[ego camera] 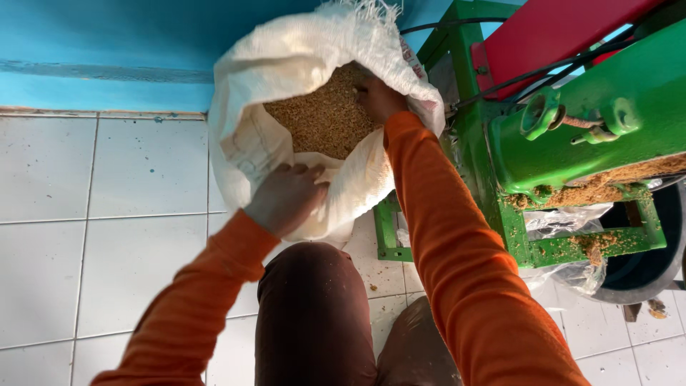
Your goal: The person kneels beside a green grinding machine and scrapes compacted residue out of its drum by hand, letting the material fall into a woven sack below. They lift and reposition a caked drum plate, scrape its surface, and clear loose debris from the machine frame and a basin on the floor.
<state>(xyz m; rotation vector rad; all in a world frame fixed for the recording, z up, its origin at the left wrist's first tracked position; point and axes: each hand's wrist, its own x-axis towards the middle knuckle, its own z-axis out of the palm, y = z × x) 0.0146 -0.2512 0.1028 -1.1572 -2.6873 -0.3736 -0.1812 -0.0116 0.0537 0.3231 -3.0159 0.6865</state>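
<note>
A white woven sack (254,139) stands open on the tiled floor, filled with tan grain (321,118). My left hand (286,196) grips the near rim of the sack, fingers curled over the cloth. My right hand (379,96) reaches inside the sack's mouth at its far right side and rests on the grain by the rim; its fingers are partly hidden, so I cannot tell whether it holds anything. Both arms wear orange sleeves. My knees in dark brown trousers (314,314) are below the sack.
A green metal machine (607,121) with a red chute (550,32) stands to the right, dusted with husk. Beneath it sit a dark round tub (654,264) and clear plastic (564,221). White floor tiles (107,214) spread left; a blue wall (107,50) lies beyond.
</note>
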